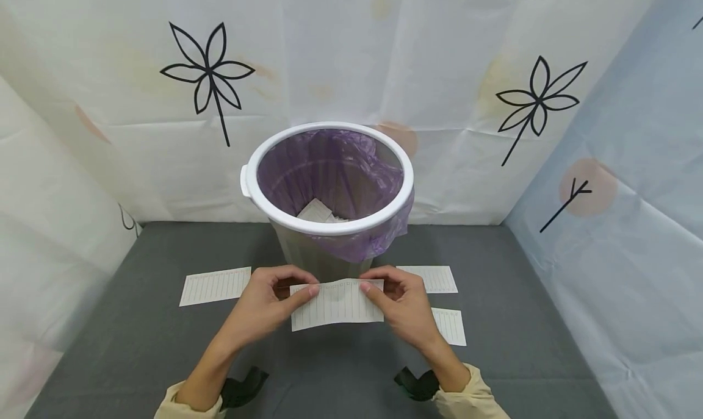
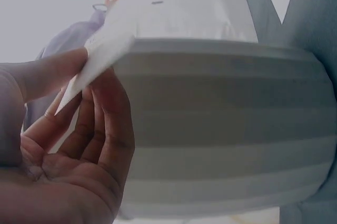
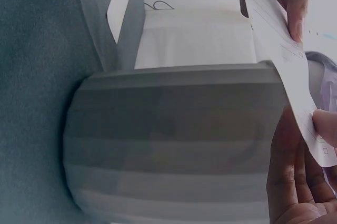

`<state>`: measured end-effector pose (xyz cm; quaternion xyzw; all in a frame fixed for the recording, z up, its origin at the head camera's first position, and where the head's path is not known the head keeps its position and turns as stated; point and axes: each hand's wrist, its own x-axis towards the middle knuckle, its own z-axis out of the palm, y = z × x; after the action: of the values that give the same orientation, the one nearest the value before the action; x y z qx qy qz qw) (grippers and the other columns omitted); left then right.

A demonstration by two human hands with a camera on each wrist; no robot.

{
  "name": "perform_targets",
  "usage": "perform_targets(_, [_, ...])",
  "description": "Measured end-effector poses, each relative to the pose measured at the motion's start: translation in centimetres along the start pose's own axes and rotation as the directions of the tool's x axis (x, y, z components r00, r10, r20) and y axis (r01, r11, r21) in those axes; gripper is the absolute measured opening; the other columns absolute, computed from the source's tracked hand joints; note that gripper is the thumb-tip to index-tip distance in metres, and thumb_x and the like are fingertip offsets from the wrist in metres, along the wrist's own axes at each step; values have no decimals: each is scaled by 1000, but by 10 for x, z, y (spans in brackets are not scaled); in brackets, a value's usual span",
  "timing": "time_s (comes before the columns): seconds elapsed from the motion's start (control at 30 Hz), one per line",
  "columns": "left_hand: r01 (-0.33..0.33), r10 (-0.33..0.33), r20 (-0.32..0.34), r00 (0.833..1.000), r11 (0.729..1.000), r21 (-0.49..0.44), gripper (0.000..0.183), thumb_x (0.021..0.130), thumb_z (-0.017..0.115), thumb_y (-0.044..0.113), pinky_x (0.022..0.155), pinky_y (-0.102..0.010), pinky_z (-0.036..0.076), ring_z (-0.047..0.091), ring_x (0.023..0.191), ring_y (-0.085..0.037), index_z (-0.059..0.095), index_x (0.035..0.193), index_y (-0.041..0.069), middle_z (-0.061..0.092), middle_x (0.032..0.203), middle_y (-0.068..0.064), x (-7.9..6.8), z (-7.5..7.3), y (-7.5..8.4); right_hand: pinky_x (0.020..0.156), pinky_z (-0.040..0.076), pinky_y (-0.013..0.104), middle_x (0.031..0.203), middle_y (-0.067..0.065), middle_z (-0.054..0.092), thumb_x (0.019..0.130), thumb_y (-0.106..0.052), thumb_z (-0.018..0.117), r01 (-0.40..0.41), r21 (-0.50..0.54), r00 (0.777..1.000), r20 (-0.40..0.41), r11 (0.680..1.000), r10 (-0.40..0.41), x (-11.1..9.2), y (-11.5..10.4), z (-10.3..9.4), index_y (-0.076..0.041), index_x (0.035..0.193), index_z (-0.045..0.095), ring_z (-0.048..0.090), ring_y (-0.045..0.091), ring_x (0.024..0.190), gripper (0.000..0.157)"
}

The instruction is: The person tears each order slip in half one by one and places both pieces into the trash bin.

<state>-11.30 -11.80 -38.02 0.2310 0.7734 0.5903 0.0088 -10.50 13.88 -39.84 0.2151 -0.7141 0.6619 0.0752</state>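
A lined white paper slip is stretched between both hands, in front of the trash can. My left hand pinches its left end between thumb and fingers. At the other end my right hand pinches it the same way. In the left wrist view the slip appears nearly edge-on. The right wrist view shows the slip slightly bowed, with printed lines. Behind the hands stands a grey trash can with a white rim and a purple bag liner. Pieces of paper lie inside it.
One paper slip lies left of the can on the dark grey table. Two more slips, an upper one and a lower one, lie at the right. White printed cloth walls enclose the table.
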Motion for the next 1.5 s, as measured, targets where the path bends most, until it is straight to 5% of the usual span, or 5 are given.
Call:
perform_targets(0.13, [-4, 4, -1, 1000, 999, 45, 5, 92, 77, 14, 52, -25, 47, 57, 62, -10, 78, 96, 11, 74, 90, 2, 5, 8, 3, 52, 43, 20, 93, 21, 68, 91, 8, 70, 19, -17, 1000, -13, 1000, -20, -1, -1, -4, 5, 101, 73, 46, 7, 61, 11])
perform_targets(0.43, [-37, 38, -23, 999, 997, 69, 4, 91, 79, 15, 77, -30, 56, 69, 86, -12, 81, 94, 14, 75, 90, 8, 13, 25, 11, 57, 49, 22, 97, 19, 69, 91, 6, 71, 9, -55, 1000, 12, 998, -9, -2, -6, -11, 2, 104, 72, 57, 9, 69, 13])
perform_targets(0.73, [-173, 179, -27, 984, 974, 150, 4, 89, 79, 10, 74, -29, 57, 69, 84, -8, 80, 93, 11, 76, 90, 6, 16, 34, 18, 71, 55, 28, 96, 6, 74, 90, -1, 75, 82, -184, 993, 102, 979, -64, 8, -14, -15, -6, 104, 77, 68, 17, 86, 15])
perform_targets(1.1, [-325, 334, -3, 942, 918, 225, 5, 90, 77, 5, 67, -25, 55, 67, 79, -5, 79, 93, 9, 73, 88, 5, 18, 38, 20, 80, 59, 34, 89, -1, 73, 90, -5, 77, 188, -232, 967, 212, 954, -139, 19, -22, -12, -10, 97, 78, 71, 15, 82, 9])
perform_targets(1.5, [-493, 520, 4, 854, 808, 322, 11, 87, 77, -2, 64, -15, 49, 61, 73, -4, 76, 92, 8, 71, 88, 4, 18, 41, 23, 66, 57, 30, 85, -4, 73, 90, -8, 77, 252, -280, 940, 296, 926, -167, 25, -28, -19, -11, 95, 78, 67, 11, 72, 6])
